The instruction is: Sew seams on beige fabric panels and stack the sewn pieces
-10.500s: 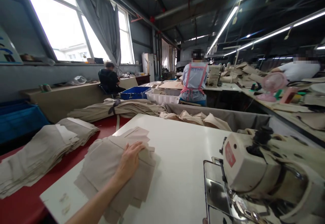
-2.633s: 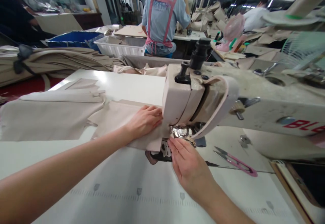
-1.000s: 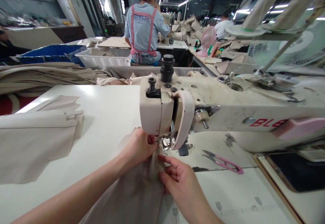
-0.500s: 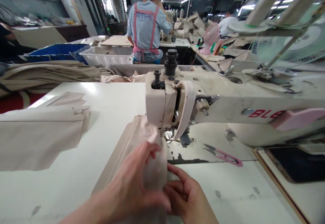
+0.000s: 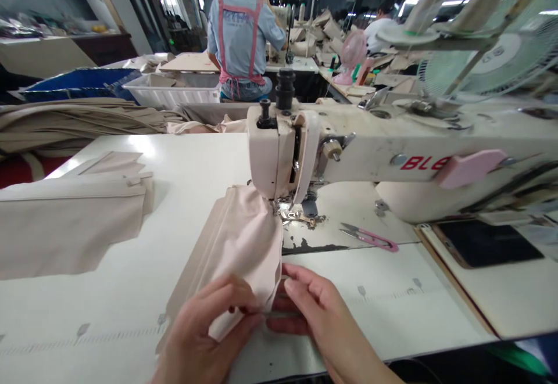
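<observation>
A beige fabric piece (image 5: 246, 236) lies on the white table with its far end at the needle area of the sewing machine (image 5: 268, 157). My left hand (image 5: 204, 323) pinches the near edge of this fabric between thumb and curled fingers. At the right edge, my right hand (image 5: 311, 302) has the fabric between its thumb and fingers, with some fingers underneath. Both hands are close together, just in front of the machine head. The presser foot (image 5: 296, 215) is partly visible; the needle tip cannot be made out.
Pink-handled thread snips (image 5: 370, 237) lie right of the fabric. Beyond them are a phone (image 5: 488, 243) and a board. More beige pieces (image 5: 74, 221) lie at left. A co-worker in a pink apron (image 5: 239, 29) sits ahead, near a white crate (image 5: 174, 90).
My left hand has drawn back toward me and closed on the fabric's near edge. My right hand's fingers have shifted along the right edge. The camera view has turned slightly.
</observation>
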{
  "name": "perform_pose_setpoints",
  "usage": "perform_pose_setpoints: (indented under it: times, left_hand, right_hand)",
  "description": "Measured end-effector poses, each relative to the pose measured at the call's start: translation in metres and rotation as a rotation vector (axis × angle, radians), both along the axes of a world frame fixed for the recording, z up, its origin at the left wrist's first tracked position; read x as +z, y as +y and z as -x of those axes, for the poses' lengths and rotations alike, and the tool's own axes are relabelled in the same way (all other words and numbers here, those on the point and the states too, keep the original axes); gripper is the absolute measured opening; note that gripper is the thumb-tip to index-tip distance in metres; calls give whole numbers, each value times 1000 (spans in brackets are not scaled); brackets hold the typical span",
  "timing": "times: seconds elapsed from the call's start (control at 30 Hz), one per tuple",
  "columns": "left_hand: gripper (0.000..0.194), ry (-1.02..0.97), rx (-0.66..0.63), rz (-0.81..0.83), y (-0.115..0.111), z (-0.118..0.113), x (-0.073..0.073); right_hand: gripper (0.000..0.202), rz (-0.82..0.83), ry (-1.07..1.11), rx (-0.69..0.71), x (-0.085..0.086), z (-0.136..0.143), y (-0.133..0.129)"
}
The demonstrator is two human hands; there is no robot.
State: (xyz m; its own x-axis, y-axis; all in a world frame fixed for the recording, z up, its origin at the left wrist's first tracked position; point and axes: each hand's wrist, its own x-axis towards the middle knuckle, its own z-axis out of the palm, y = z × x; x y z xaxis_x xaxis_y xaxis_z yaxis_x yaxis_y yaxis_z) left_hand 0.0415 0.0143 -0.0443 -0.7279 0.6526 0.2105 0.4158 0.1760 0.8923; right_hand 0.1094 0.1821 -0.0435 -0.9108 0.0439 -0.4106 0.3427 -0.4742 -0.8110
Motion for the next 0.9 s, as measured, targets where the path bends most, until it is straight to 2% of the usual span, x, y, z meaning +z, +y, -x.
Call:
perform_pose_setpoints:
  times: [0.03, 0.1, 0.23, 0.33, 0.47, 0.6, 0.67, 0.73, 0.8, 0.83, 0.9]
  left_hand:
    - [6, 0, -27, -27, 1, -4, -1]
    - [10, -142, -35, -64, 3, -10, -2]
    - [23, -563, 57, -121, 7, -14, 2]
    - [26, -765, 110, -173, 9, -14, 6]
    - [25, -833, 144, -192, 13, -16, 5]
    - [27, -777, 159, -170, 12, -14, 7]
    - [25, -576, 207, -133, 10, -13, 12]
    - [15, -92, 171, -67, 9, -13, 16]
    - [12, 410, 31, 5, 10, -16, 15]
    - [15, 558, -49, 27, 10, -18, 12]
    - [19, 633, -121, 39, 12, -22, 4]
  right_hand:
    - [42, 53, 9, 31, 3, -2, -1]
    - [39, 66, 26, 49, 4, -5, -4]
    - [39, -4, -5, 15, -3, -8, -10]
    - [43, 9, -34, -33, -4, -9, -13]
    - [50, 61, -19, -40, -1, -11, -13]
    - [43, -18, -12, -63, -8, -14, -12]
    - [42, -57, -14, -78, -15, -16, -13]
    - [41, -77, -6, -65, -20, -18, -15]
    - [34, -76, 20, -28, -21, -20, -18]
    - [30, -70, 24, -10, -20, -22, -18]
    - [26, -50, 1, 3, -15, -25, -19]
